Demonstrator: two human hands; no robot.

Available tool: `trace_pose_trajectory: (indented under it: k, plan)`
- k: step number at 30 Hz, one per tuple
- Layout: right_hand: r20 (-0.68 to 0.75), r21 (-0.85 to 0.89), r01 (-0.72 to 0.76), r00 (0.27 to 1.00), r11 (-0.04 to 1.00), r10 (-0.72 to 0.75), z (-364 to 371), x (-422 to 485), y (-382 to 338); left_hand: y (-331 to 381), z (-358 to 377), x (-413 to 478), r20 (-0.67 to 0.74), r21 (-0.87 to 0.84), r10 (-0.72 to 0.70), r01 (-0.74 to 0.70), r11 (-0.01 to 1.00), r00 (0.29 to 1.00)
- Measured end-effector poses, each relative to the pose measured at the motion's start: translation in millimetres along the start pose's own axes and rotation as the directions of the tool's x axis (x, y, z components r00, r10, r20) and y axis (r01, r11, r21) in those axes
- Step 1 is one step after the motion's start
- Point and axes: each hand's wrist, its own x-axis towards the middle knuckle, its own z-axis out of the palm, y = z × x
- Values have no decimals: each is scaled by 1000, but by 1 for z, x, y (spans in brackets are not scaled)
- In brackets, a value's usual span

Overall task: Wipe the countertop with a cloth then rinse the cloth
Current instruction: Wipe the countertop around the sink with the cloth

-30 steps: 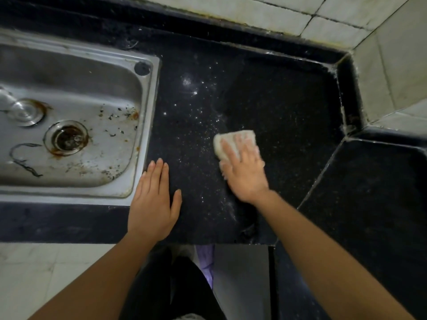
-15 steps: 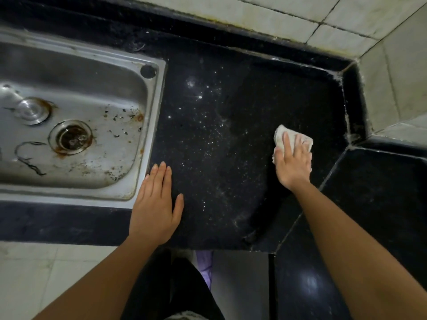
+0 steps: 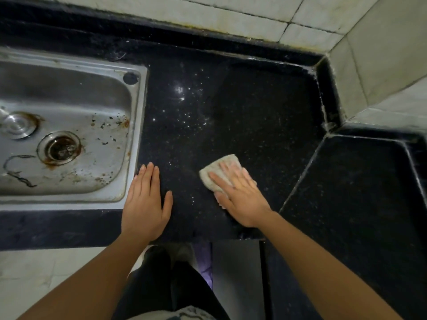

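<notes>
Swept back leftward from the seam: cloth (image 3: 217,170) and right grip (image 3: 241,196). Left grip (image 3: 145,204) lies released, flat on table (image 3: 265,112) beside sink (image 3: 138,135). Right grip, fingers straight, presses cloth mid-table. Risk: unclenched cloth may slip out; rear specks get missed.

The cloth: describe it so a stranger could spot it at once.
From the steel sink on the left, move right across the black speckled countertop. Near the front edge, the right hand presses flat on the cloth. It is the only pale, folded thing on that dark stone.
</notes>
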Motion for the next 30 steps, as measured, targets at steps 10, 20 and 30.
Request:
trace_pose_trajectory:
  k: [10, 20, 30]
  plan:
    - [-39, 359, -754, 576, 549, 816, 18, -82, 55, 4, -4, -1, 16, -38, -3, 4, 999, 1000]
    - [-136, 376, -551, 763, 745, 632, 58, -42, -113, 5, -3, -4, 37, -57, 18, -16, 998, 999]
    - [-142, 160, -579, 788, 800, 599, 64, -110, -40, -52, -28, 5, 127, 9, 198, -201, 980, 972]
